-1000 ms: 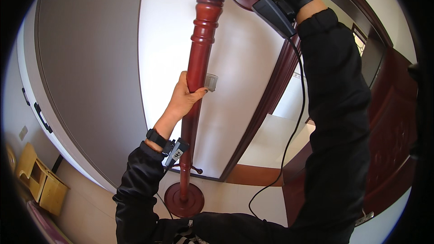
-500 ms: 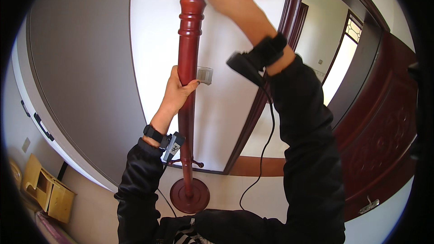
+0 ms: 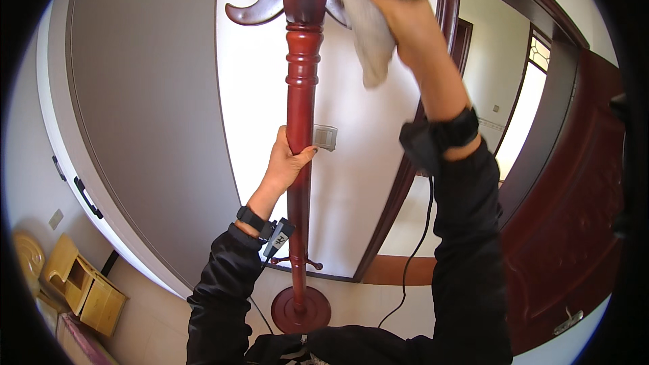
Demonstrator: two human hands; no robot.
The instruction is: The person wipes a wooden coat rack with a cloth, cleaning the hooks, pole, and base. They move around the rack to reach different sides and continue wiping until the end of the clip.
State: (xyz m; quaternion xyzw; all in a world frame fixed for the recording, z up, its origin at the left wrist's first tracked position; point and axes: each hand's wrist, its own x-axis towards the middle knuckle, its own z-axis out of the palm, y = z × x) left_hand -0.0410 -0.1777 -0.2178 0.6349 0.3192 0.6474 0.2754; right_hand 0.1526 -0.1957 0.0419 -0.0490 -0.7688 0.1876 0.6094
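A dark red wooden coat stand point(image 3: 301, 105) rises upright in front of me on its round base. My left hand point(image 3: 285, 164) is wrapped round its post, just below the turned rings. High up, to the right of the post, my right hand point(image 3: 399, 10) holds a pale grey cloth point(image 3: 373, 40) against the upper part of the stand. The cloth covers most of its fingers, and one end hangs down loosely. Curved hooks point(image 3: 260, 10) stick out from the top of the stand at the left.
A light switch point(image 3: 325, 137) is on the white wall behind the post. To the right stands a dark red carved door point(image 3: 568, 230) beside a doorway. A grey panel point(image 3: 149, 108) fills the left. A yellow wooden cabinet point(image 3: 84, 290) sits at the lower left.
My right hand has moved right with the cloth, and more of the cloth now shows. The hooks have come further into view. My left hand keeps its grip on the post.
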